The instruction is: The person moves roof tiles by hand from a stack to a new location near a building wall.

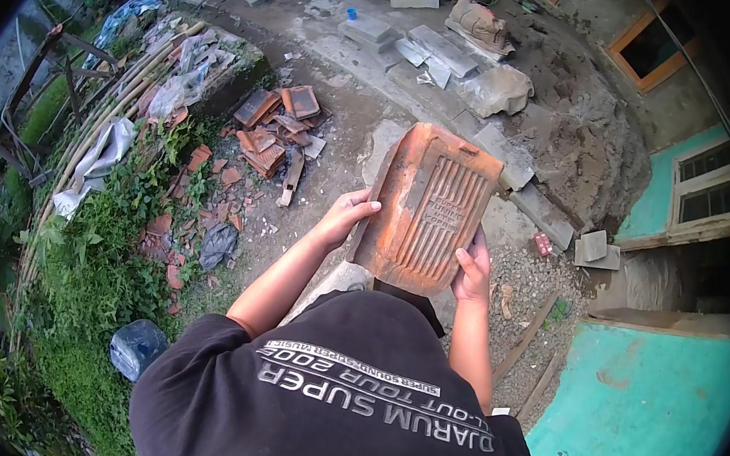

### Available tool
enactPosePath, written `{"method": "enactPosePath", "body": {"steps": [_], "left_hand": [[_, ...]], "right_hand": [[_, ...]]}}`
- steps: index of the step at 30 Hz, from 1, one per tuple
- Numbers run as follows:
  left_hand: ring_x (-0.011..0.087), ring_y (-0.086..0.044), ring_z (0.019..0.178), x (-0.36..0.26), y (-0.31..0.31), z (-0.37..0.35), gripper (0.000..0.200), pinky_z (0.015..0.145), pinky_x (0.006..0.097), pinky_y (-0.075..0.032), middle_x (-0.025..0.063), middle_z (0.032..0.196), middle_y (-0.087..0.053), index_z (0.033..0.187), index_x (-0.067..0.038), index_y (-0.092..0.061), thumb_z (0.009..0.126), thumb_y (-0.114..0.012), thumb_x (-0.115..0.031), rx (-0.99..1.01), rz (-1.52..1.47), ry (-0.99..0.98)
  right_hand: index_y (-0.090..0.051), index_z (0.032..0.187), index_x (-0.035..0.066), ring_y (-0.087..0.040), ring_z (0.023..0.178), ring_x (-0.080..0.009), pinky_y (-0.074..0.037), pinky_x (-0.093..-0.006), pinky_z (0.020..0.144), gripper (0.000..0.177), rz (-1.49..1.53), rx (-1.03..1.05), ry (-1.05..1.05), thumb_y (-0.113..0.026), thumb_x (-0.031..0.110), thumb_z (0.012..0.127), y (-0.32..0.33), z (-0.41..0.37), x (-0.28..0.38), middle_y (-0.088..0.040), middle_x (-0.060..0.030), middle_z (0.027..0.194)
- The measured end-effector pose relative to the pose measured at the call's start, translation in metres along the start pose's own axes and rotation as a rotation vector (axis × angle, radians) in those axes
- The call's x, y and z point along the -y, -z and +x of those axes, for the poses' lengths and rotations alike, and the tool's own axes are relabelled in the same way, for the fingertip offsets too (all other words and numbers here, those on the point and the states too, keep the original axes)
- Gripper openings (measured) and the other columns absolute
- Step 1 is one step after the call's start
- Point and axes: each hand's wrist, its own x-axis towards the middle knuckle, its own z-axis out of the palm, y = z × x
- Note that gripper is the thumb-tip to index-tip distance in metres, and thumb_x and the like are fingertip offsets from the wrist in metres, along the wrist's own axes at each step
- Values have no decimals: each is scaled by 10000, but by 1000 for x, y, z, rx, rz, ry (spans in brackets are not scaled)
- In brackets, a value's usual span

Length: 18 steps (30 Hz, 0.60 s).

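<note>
An orange clay roof tile (432, 212) with ribs and stamped lettering is held up in front of my body. My left hand (348, 216) grips its left edge, thumb on the upper face. On the opposite edge my right hand (472, 269) is closed around the tile, its thumb also showing on top. The fingers of both hands are partly hidden beneath the tile. Ahead and to the left, a pile of similar roof tiles (262, 152) lies on the ground, apart from my hands.
Broken tile pieces (163, 226) and green plants (87, 289) cover the left side, with a blue plastic jug (138, 349). Concrete blocks (444, 49), a sack (480, 21) and a sand heap (568, 124) lie ahead right. A turquoise wall (637, 412) and planks (525, 340) stand right.
</note>
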Motion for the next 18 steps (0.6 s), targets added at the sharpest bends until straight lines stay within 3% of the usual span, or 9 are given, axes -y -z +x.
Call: {"method": "enactPosePath", "body": {"steps": [5,16,18], "left_hand": [[123,-604,1103,3,17,29,448,1027,311,-433,53,1201,-687,1299,17,-631,976,-624,-293,-31,18,14],[139,-616,1111,5,36,147,463,1046,320,-422,69,1219,-689,1291,25,-632,967,-637,-306,-154,23,54],[99,-598,1043,5,38,170,390,982,283,-433,25,1135,-691,1214,6,-668,974,-648,-302,-180,70,61]], "right_hand": [[-265,1548,-67,-442,1397,-281,-317,-402,1188,968,21,54,-48,-787,211,781,16,45,-10,-444,-167,1508],[-201,1571,-61,-465,1385,-301,-336,-417,1188,1018,48,97,-169,-778,233,785,67,183,-16,-444,-189,1510],[-204,1570,-60,-468,1382,-300,-337,-418,1188,1014,63,103,-180,-778,233,787,78,208,-14,-445,-190,1510]]}}
